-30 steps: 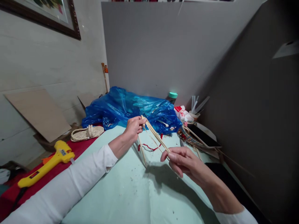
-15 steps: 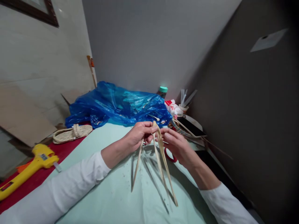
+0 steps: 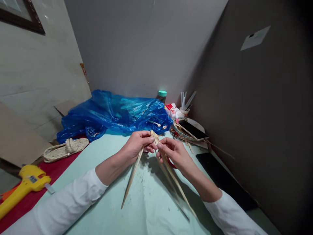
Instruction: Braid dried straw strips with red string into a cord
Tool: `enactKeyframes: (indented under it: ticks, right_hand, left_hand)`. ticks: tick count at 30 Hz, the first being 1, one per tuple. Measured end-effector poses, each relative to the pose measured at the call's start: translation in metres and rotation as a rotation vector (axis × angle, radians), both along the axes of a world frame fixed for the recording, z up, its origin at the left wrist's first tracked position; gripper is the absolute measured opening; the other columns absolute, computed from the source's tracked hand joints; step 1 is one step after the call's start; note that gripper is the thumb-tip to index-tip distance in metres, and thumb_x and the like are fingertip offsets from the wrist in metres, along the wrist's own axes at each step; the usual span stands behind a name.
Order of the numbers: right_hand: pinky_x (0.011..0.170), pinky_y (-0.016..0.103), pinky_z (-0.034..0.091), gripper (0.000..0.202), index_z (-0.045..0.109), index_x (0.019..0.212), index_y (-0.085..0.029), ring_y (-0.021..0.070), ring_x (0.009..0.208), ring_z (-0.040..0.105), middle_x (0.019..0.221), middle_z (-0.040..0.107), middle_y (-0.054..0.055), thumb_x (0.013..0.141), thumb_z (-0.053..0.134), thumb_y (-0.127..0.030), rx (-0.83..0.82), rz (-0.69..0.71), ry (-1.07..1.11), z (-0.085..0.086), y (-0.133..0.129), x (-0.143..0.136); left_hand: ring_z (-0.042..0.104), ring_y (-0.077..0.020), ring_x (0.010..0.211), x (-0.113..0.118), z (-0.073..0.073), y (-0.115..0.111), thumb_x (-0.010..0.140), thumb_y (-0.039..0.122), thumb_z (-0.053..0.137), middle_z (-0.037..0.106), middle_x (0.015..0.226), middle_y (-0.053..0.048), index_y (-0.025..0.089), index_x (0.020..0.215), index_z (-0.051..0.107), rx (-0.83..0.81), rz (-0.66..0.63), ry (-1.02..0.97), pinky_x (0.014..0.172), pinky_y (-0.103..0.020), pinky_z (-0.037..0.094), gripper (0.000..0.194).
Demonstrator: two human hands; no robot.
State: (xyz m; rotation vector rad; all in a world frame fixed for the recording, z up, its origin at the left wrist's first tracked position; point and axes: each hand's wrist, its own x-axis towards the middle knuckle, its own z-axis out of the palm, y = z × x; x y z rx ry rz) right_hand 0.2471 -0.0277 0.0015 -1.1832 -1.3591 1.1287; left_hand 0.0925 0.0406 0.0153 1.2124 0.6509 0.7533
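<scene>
Pale, flat straw-like strips (image 3: 174, 176) hang from between my two hands over the pale green cloth. My left hand (image 3: 138, 145) pinches them near their folded top, with one strip dangling below its fingers toward the lower left. Close beside it, my right hand (image 3: 174, 153) has thumb and fingers closed on the longer strips, just below the fold. Partly behind my right hand shows a red loop (image 3: 171, 163), perhaps a scissors handle; the rest of it is hidden.
A crumpled blue plastic bag (image 3: 117, 111) lies at the back. To the left are a woven straw slipper (image 3: 66, 149) and a yellow glue gun (image 3: 31, 181). At the right sit a round basket (image 3: 181, 133) holding a phone-like device (image 3: 193, 129) and a black flat object (image 3: 225, 179).
My right hand has closed from loosely spread fingers onto the strips. The strip ends have swung wider apart, and the view has shifted a little to the right.
</scene>
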Motion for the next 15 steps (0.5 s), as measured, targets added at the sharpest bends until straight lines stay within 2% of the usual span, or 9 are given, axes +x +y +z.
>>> enactKeyframes:
  ticks: [3,6,8,10,13,15]
  right_hand:
    - [0.052,0.026,0.048,0.031,0.057,0.085,-0.019,0.0161,0.054,0.064,0.07,0.067,0.002,0.085,0.058,-0.05,-0.001,-0.014,-0.064,0.001,-0.002,-0.003]
    - [0.052,0.024,0.045,0.031,0.06,0.084,-0.019,0.0152,0.057,0.062,0.072,0.066,0.001,0.089,0.053,-0.048,0.054,-0.015,-0.202,0.006,-0.006,-0.004]
    - [0.058,0.025,0.045,0.033,0.063,0.08,-0.019,0.0151,0.063,0.06,0.072,0.065,0.001,0.092,0.047,-0.045,0.141,-0.023,-0.332,0.009,-0.008,-0.005]
    - [0.069,0.028,0.045,0.033,0.065,0.079,-0.019,0.0171,0.075,0.059,0.078,0.065,0.003,0.094,0.045,-0.041,0.253,-0.095,-0.444,0.011,-0.01,-0.004]
    - [0.085,0.032,0.043,0.019,0.063,0.095,-0.02,0.0207,0.096,0.057,0.1,0.064,0.006,0.091,0.051,-0.034,0.345,-0.256,-0.484,0.01,-0.009,-0.003]
    - [0.089,0.032,0.043,0.022,0.059,0.108,-0.022,0.0208,0.104,0.055,0.112,0.061,0.006,0.089,0.053,-0.032,0.31,-0.213,-0.404,0.007,-0.007,-0.002]
  left_hand:
    - [0.06,-0.0099,0.061,0.0,0.001,-0.002,0.075,0.029,0.07,0.066,0.075,-0.006,0.01,0.082,0.066,0.06,0.049,0.019,0.048,-0.017,0.045,0.021]
    - [0.053,-0.0067,0.052,0.0,0.0,-0.002,0.074,0.032,0.071,0.067,0.073,-0.006,0.01,0.08,0.068,0.123,0.102,0.079,0.036,-0.015,0.029,0.024]
    - [0.047,-0.0037,0.044,0.0,-0.001,-0.001,0.074,0.033,0.07,0.066,0.069,-0.004,0.011,0.083,0.069,0.095,0.085,0.099,0.034,-0.015,0.021,0.024]
    - [0.046,-0.0029,0.043,0.0,-0.001,-0.002,0.073,0.031,0.07,0.066,0.07,-0.004,0.011,0.082,0.069,0.052,0.058,0.089,0.034,-0.016,0.017,0.023]
    - [0.052,-0.0053,0.047,0.001,0.0,-0.004,0.073,0.03,0.069,0.065,0.068,-0.005,0.011,0.079,0.066,0.037,0.032,0.066,0.034,-0.016,0.016,0.02]
    - [0.046,-0.0039,0.041,0.003,0.002,-0.008,0.076,0.031,0.066,0.062,0.061,-0.003,0.011,0.08,0.064,0.062,-0.007,0.064,0.035,-0.016,0.016,0.021]
